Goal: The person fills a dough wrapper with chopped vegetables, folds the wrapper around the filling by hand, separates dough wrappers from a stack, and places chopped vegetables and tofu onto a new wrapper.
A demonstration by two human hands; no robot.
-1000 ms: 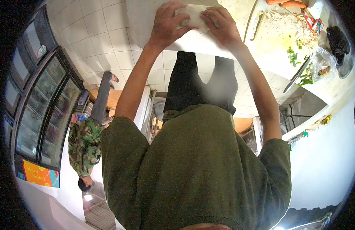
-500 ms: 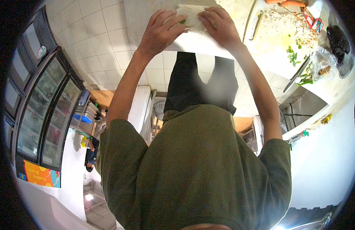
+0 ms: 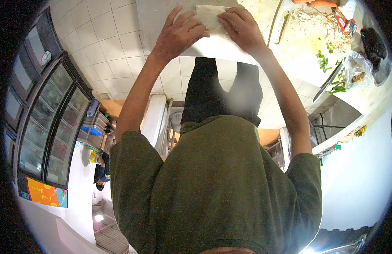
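gently, with even pressure, seemed the best way to work the pale sheet (image 3: 207,15), which lay flat on the counter (image 3: 155,10) near its front edge. the left hand (image 3: 175,37) was loosely open beside the sheet's left end, apparently holding nothing, while the right hand (image 3: 243,31) curled its fingers over the other end, though whether they pinched it could not be told.

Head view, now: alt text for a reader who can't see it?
A person's right hand rests on a pale folded sheet on a counter, the left hand at the sheet's left side; chopped greens, carrots and a plastic bag lie to the right.
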